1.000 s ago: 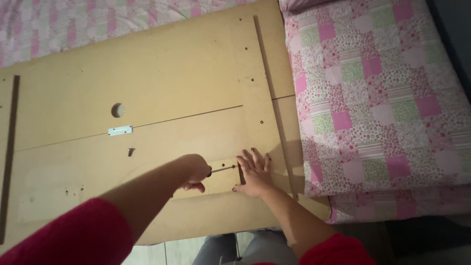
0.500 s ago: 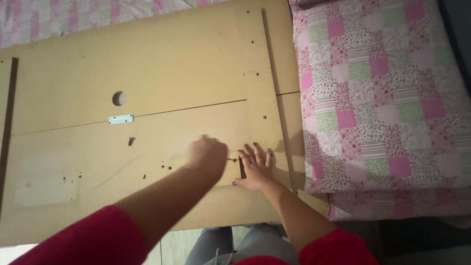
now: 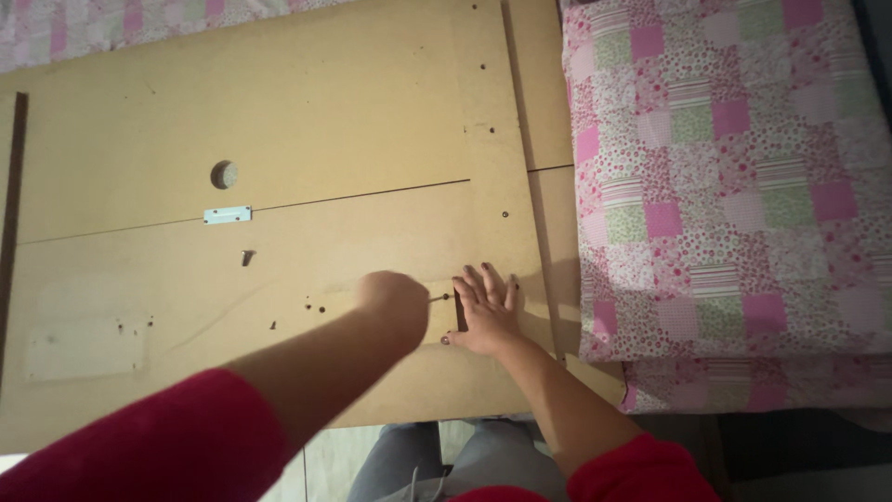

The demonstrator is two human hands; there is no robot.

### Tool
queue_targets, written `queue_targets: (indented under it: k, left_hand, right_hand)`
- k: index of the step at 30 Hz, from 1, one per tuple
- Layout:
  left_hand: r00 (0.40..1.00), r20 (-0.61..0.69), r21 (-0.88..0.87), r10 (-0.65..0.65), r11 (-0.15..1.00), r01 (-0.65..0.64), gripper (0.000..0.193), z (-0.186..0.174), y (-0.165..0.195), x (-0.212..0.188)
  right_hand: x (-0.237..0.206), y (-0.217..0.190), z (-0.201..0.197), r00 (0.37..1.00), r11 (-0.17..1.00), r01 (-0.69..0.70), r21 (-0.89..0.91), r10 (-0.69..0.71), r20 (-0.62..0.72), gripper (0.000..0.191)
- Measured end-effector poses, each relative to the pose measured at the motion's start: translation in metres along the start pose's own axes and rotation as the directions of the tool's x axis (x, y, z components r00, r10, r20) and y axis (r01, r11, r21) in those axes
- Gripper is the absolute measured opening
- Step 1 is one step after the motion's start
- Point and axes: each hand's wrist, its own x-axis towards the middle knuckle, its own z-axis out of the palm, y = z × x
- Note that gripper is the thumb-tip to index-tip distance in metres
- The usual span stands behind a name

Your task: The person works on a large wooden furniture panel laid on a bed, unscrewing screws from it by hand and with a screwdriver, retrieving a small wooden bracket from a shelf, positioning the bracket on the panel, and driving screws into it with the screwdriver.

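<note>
My left hand (image 3: 395, 305) is closed in a fist around a thin metal tool (image 3: 439, 298), whose shaft points right toward my right hand. That right hand (image 3: 485, 311) lies flat with fingers spread on the tan fibreboard panel (image 3: 353, 112), pressing beside a small dark upright piece (image 3: 461, 314). The tool's tip meets the board right at that piece; the tip itself is too small to make out. Both arms wear red sleeves.
The board has a round hole (image 3: 223, 174), a small pale metal plate (image 3: 228, 215) on a seam, a loose screw (image 3: 246, 257) and several small drill holes. A pink patchwork mattress (image 3: 725, 186) lies along the right. My grey-trousered legs (image 3: 446, 465) sit below the board's near edge.
My left fist has moved up and right, closer to my right hand. The right hand has stayed flat on the board.
</note>
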Motion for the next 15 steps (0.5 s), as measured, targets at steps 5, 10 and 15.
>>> queue_targets:
  k: [5, 10, 15]
  left_hand:
    - [0.981, -0.047, 0.437, 0.186, 0.887, -0.147, 0.022, -0.018, 0.021, -0.015]
    - [0.969, -0.087, -0.127, -0.233, 0.967, 0.221, 0.033, -0.026, -0.007, -0.023]
    - [0.960, 0.176, -0.153, -0.219, 0.957, 0.246, 0.031, -0.031, -0.018, -0.018]
  right_hand:
    - [-0.002, -0.001, -0.003, 1.000, 1.000, 0.005, 0.017, -0.005, 0.014, 0.115]
    - [-0.004, -0.002, -0.009, 1.000, 1.000, 0.012, 0.018, -0.012, -0.003, 0.116]
    - [-0.005, -0.003, -0.009, 1.000, 1.000, -0.003, 0.004, 0.003, 0.006, 0.117]
